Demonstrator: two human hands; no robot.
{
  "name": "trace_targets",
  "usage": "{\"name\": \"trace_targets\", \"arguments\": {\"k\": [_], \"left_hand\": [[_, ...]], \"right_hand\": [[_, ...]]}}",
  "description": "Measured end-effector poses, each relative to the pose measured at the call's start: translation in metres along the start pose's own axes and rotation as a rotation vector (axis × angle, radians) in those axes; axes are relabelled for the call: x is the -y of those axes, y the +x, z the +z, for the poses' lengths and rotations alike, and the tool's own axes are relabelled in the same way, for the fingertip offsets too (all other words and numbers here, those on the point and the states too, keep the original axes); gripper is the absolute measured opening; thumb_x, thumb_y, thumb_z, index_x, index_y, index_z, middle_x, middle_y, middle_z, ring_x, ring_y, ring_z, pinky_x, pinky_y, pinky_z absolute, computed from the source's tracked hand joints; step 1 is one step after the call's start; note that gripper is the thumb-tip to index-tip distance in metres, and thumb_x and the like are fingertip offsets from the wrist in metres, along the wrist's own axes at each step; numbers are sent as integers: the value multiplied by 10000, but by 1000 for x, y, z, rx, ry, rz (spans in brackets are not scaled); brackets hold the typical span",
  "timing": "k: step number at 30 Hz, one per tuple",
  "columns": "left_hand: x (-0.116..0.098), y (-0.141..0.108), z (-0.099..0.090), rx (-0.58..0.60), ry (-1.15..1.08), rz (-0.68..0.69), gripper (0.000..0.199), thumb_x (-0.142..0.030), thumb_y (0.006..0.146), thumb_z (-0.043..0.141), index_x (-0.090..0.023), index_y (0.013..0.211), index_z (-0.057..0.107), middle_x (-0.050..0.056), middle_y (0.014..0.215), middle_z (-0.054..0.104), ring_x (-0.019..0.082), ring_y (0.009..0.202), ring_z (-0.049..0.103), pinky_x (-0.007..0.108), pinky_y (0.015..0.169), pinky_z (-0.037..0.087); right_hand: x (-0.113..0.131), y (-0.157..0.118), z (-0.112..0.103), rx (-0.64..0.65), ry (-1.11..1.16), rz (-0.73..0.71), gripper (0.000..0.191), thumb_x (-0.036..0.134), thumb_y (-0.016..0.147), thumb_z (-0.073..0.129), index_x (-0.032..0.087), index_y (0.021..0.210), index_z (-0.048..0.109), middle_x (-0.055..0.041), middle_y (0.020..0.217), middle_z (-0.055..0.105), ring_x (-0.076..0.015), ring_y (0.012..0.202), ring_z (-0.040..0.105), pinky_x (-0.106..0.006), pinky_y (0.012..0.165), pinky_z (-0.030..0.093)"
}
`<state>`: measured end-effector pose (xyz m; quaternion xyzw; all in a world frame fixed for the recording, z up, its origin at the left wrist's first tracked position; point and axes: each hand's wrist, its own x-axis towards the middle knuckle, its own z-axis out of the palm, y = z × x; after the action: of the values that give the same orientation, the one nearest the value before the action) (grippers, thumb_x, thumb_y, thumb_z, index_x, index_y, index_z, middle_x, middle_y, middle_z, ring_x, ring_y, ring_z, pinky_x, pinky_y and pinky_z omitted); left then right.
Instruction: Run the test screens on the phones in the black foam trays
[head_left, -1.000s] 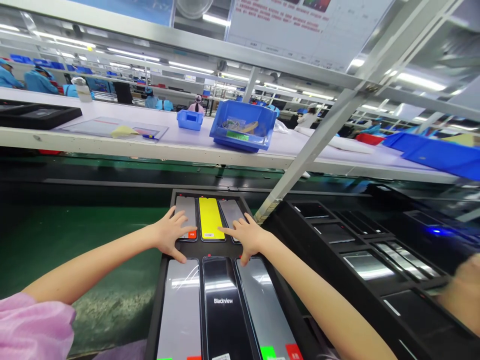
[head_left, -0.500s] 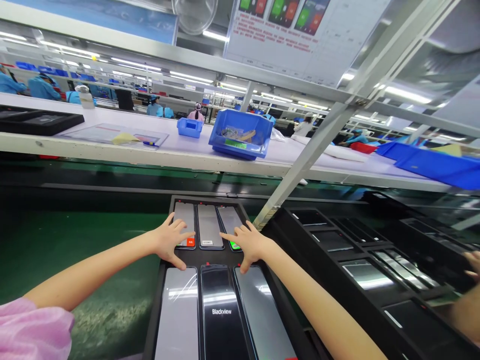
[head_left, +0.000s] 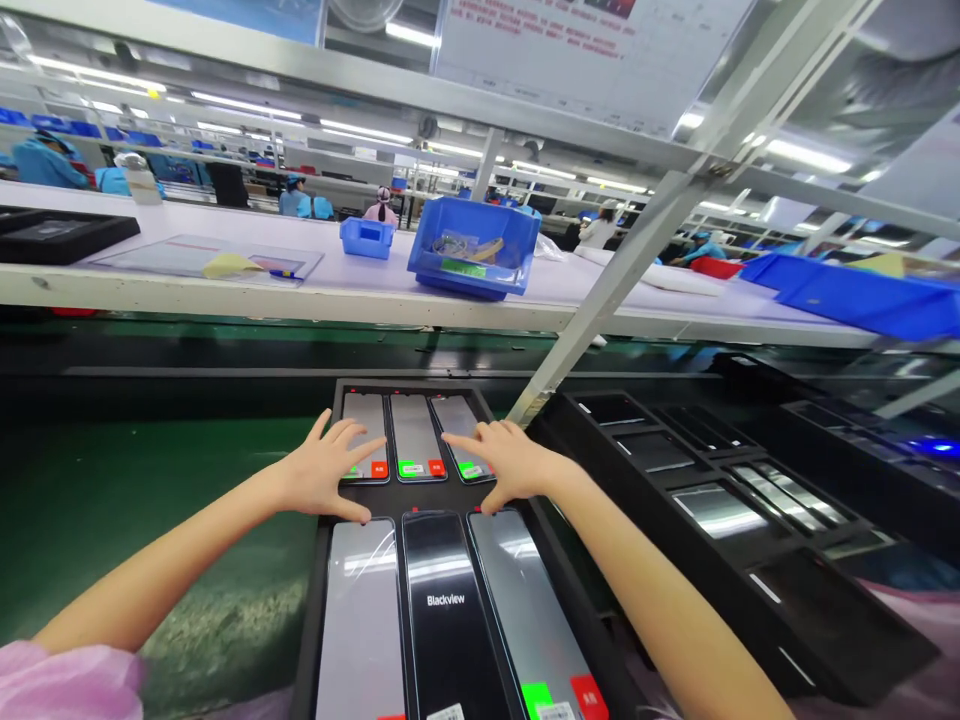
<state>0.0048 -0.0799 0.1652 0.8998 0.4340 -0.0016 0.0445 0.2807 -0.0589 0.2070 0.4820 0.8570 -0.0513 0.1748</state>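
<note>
A black tray (head_left: 431, 497) holds two rows of smartphones in front of me. The near middle phone (head_left: 450, 620) shows the word Blackview, while the near left phone (head_left: 360, 620) and near right phone (head_left: 529, 610) have grey screens. In the far row, the left phone (head_left: 365, 420), middle phone (head_left: 414, 430) and right phone (head_left: 465, 425) show green and red blocks at their lower ends. My left hand (head_left: 330, 465), fingers spread, hovers over the tray's left side by the far left phone. Opposite it, my right hand (head_left: 514, 462) is spread near the far right phone. Neither holds anything.
More black trays with phones (head_left: 705, 500) lie to the right. A slanted metal post (head_left: 600, 300) rises beside my tray. Behind, a white shelf (head_left: 285, 300) carries a blue bin (head_left: 472, 250), a smaller blue bin (head_left: 366, 238) and a sheet with a pen. Green belt surface (head_left: 187, 480) lies left.
Green and red blocks have appeared on several screens. My hands stay spread over the tray, and the view has shifted slightly. The co-worker's hand at the right edge is gone from view.
</note>
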Motion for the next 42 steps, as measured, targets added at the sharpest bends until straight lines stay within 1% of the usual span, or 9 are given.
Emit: {"name": "trace_targets", "arguments": {"k": [4, 7, 12, 17, 26, 31, 35, 38, 42], "left_hand": [[-9, -29, 23, -336, -83, -164, 542, -497, 857, 426, -277, 1349, 373, 116, 1323, 434, 292, 1291, 324, 605, 1055, 141], [-18, -38, 40, -464, -85, -257, 387, -418, 903, 343, -279, 1211, 532, 95, 1255, 486, 288, 1242, 384, 596, 1049, 179], [-23, -30, 42, -382, 2, -320, 401, -413, 903, 318, -240, 1064, 642, 116, 1251, 512, 325, 1244, 375, 600, 1042, 184], [-22, -27, 35, -292, 36, -338, 430, -405, 914, 271, -247, 1052, 646, 111, 1266, 509, 317, 1238, 386, 616, 1030, 191], [-24, -32, 42, -398, -208, -439, 423, -390, 914, 255, -227, 1177, 544, 133, 1329, 409, 293, 1284, 330, 607, 1064, 118], [-50, -68, 63, -470, -717, -478, 477, -451, 886, 343, -258, 1322, 334, 108, 1467, 186, 287, 1367, 174, 528, 1056, 273], [-82, -110, 78, -295, -1016, -455, 695, -468, 844, 430, -316, 1416, 65, 68, 1523, 23, 311, 1380, 106, 534, 1059, 268], [-93, -129, 82, -137, -1111, -421, 813, -437, 819, 478, -338, 1429, -51, 51, 1530, 17, 328, 1371, 135, 534, 1041, 303], [-98, -136, 85, -136, -1065, -421, 861, -320, 765, 518, -354, 1435, -22, 11, 1530, -11, 343, 1372, 69, 564, 1037, 274]], "right_hand": [[-11, -26, 16, -239, 113, 59, 597, 428, 748, 610, 318, 1311, 446, -80, 1093, 499, -271, 1053, 448, -428, 959, 323], [-11, -28, 31, -300, 95, 61, 360, 398, 867, 456, 289, 1190, 573, -96, 1155, 487, -266, 1113, 422, -421, 976, 311], [-1, -13, 43, -266, 4, 84, 335, 310, 900, 384, 218, 1069, 658, -147, 1210, 486, -285, 1122, 436, -443, 946, 329], [22, 0, 39, -332, -7, -38, 372, 281, 926, 314, 259, 1199, 565, -127, 1258, 473, -261, 1165, 412, -438, 962, 312], [47, 21, 34, -373, -26, -140, 363, 269, 932, 320, 224, 1162, 597, -145, 1325, 419, -261, 1205, 383, -435, 1001, 271], [46, -32, 46, -534, 53, -90, 352, 268, 923, 321, 232, 1135, 600, -117, 1271, 486, -244, 1165, 415, -463, 1000, 275], [58, -91, 73, -703, 160, -125, 309, 297, 908, 357, 254, 974, 655, -78, 1066, 594, -216, 1017, 510, -469, 975, 284], [71, -125, 93, -787, 248, -205, 273, 218, 861, 391, 252, 861, 663, -22, 789, 593, -156, 768, 543, -427, 905, 336], [79, -148, 112, -886, 300, -105, 312, 98, 783, 396, 260, 817, 660, 22, 635, 525, -121, 627, 504, -394, 826, 356]]}}
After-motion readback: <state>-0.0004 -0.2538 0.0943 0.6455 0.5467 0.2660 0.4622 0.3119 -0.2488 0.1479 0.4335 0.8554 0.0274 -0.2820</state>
